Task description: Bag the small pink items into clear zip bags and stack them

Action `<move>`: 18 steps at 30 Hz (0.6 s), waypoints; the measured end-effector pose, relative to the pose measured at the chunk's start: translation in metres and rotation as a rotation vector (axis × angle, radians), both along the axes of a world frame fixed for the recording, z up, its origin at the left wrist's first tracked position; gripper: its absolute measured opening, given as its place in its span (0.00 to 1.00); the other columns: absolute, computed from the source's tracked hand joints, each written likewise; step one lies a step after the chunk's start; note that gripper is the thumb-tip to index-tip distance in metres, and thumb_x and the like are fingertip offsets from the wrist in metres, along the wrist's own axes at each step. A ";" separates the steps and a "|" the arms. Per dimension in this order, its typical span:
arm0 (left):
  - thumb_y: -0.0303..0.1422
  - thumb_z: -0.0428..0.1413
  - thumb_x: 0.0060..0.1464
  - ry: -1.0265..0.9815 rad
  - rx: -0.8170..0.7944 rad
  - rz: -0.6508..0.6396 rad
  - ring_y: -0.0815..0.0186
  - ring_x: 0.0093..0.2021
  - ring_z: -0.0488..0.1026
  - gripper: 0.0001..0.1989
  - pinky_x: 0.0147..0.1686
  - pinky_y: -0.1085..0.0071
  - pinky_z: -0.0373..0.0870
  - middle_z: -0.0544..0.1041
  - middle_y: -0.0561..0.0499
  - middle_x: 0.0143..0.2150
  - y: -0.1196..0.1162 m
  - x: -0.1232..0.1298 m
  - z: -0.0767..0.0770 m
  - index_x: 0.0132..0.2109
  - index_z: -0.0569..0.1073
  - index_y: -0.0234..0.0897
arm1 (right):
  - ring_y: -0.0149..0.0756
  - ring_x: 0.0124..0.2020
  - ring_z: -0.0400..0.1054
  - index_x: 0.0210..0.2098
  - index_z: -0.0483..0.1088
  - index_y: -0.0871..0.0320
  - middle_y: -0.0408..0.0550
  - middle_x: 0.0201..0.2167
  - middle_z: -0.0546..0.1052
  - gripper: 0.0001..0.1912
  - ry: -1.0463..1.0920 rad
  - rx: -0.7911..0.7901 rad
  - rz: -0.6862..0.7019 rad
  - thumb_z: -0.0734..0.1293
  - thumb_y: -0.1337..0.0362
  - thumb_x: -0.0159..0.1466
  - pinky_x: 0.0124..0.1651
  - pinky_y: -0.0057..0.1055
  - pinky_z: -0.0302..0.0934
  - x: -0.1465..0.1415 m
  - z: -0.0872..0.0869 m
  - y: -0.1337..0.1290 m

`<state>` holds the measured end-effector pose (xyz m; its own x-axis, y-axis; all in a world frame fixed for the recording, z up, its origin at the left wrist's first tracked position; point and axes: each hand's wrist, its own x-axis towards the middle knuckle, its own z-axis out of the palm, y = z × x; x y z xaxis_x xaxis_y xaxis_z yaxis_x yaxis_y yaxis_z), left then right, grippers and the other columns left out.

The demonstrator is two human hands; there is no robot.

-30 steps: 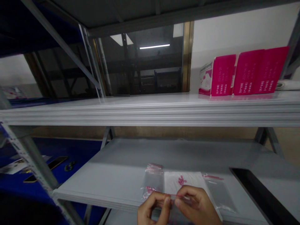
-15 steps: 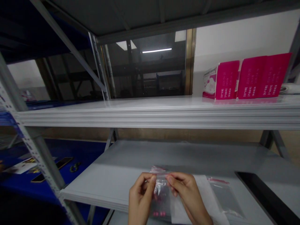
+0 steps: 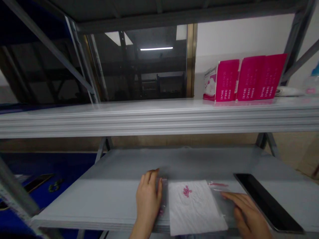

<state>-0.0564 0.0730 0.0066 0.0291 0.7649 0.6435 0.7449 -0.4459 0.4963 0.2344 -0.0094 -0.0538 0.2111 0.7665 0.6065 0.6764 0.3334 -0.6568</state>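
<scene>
On the grey lower shelf lies a white tissue (image 3: 196, 214) with a small cluster of pink beads (image 3: 186, 191) near its top. My left hand (image 3: 148, 196) is left of the tissue, on the edge of a clear zip bag (image 3: 163, 199) with some pink pieces near its bottom; whether the fingers grip the bag is unclear. My right hand (image 3: 245, 210) is open, its fingers stretched over a second clear zip bag (image 3: 220, 199) with a red seal line, right of the tissue.
A black tablet-like slab (image 3: 269, 202) lies at the right. Pink boxes (image 3: 251, 78) stand on the upper shelf (image 3: 149, 118). At the left, a blue surface (image 3: 74, 162) holds a phone (image 3: 38, 182) and a beaded bracelet (image 3: 54, 187).
My hands have moved apart. The bag with pink pieces is down left of the tissue, and my right hand has shifted to the other bag. The pink beads on the tissue now show.
</scene>
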 end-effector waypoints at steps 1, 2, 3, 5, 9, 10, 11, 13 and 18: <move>0.28 0.50 0.58 0.062 0.005 -0.115 0.51 0.46 0.74 0.14 0.47 0.52 0.70 0.79 0.42 0.44 -0.008 0.018 0.000 0.48 0.76 0.36 | 0.48 0.47 0.71 0.45 0.78 0.53 0.51 0.44 0.80 0.21 -0.099 -0.003 -0.018 0.60 0.70 0.57 0.51 0.44 0.64 0.013 -0.007 -0.005; 0.26 0.51 0.57 0.122 -0.007 -0.252 0.53 0.45 0.74 0.13 0.47 0.54 0.71 0.79 0.44 0.43 -0.016 0.038 -0.002 0.47 0.76 0.37 | 0.48 0.48 0.71 0.46 0.78 0.53 0.50 0.45 0.80 0.23 -0.188 -0.005 -0.031 0.60 0.72 0.55 0.51 0.45 0.64 0.022 -0.014 -0.008; 0.25 0.54 0.55 0.172 -0.028 -0.386 0.54 0.45 0.74 0.14 0.47 0.56 0.72 0.79 0.46 0.44 -0.023 0.059 -0.004 0.47 0.76 0.39 | 0.48 0.48 0.70 0.47 0.77 0.52 0.49 0.46 0.80 0.26 -0.260 -0.016 -0.045 0.59 0.74 0.53 0.52 0.45 0.63 0.028 -0.020 -0.010; 0.27 0.61 0.49 0.237 -0.036 -0.575 0.53 0.46 0.74 0.19 0.46 0.56 0.72 0.79 0.47 0.47 -0.036 0.098 -0.012 0.50 0.75 0.40 | 0.48 0.50 0.69 0.48 0.77 0.51 0.48 0.49 0.79 0.30 -0.358 -0.034 -0.073 0.58 0.76 0.51 0.53 0.45 0.61 0.032 -0.029 -0.011; 0.26 0.64 0.46 0.330 -0.007 -0.569 0.53 0.40 0.76 0.12 0.39 0.59 0.75 0.81 0.48 0.39 -0.040 0.144 -0.030 0.40 0.78 0.40 | 0.49 0.51 0.70 0.49 0.77 0.49 0.47 0.49 0.80 0.34 -0.446 -0.125 -0.072 0.59 0.78 0.47 0.50 0.42 0.63 0.033 -0.035 -0.008; 0.24 0.62 0.46 0.349 -0.005 -0.545 0.53 0.37 0.77 0.07 0.37 0.60 0.75 0.81 0.48 0.35 -0.037 0.148 -0.033 0.35 0.78 0.38 | 0.49 0.51 0.70 0.49 0.77 0.49 0.47 0.49 0.80 0.34 -0.454 -0.162 -0.045 0.59 0.78 0.46 0.49 0.41 0.64 0.035 -0.035 -0.007; 0.22 0.61 0.47 0.363 -0.004 -0.529 0.54 0.34 0.78 0.06 0.35 0.61 0.75 0.81 0.48 0.31 -0.034 0.150 -0.035 0.31 0.77 0.37 | 0.48 0.51 0.71 0.49 0.77 0.48 0.46 0.48 0.80 0.34 -0.448 -0.189 -0.019 0.59 0.77 0.46 0.48 0.39 0.65 0.037 -0.034 -0.007; 0.20 0.57 0.49 0.367 -0.005 -0.514 0.57 0.30 0.78 0.08 0.32 0.64 0.76 0.80 0.48 0.28 -0.029 0.148 -0.033 0.29 0.76 0.36 | 0.48 0.50 0.72 0.49 0.77 0.48 0.45 0.48 0.80 0.33 -0.398 -0.185 0.040 0.60 0.77 0.47 0.47 0.39 0.66 0.041 -0.032 -0.009; 0.19 0.49 0.57 -0.021 0.047 -0.586 0.62 0.37 0.80 0.14 0.37 0.70 0.77 0.82 0.46 0.38 -0.034 0.125 -0.013 0.41 0.76 0.37 | 0.50 0.46 0.73 0.45 0.77 0.52 0.52 0.43 0.80 0.15 0.197 -0.021 -0.163 0.65 0.60 0.60 0.47 0.40 0.67 0.031 -0.020 -0.027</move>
<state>0.0685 0.0389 -0.0062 0.4248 0.5958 0.6816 0.3578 -0.8021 0.4781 0.2653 -0.0361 -0.0742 0.4453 0.7250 0.5254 0.5781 0.2153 -0.7871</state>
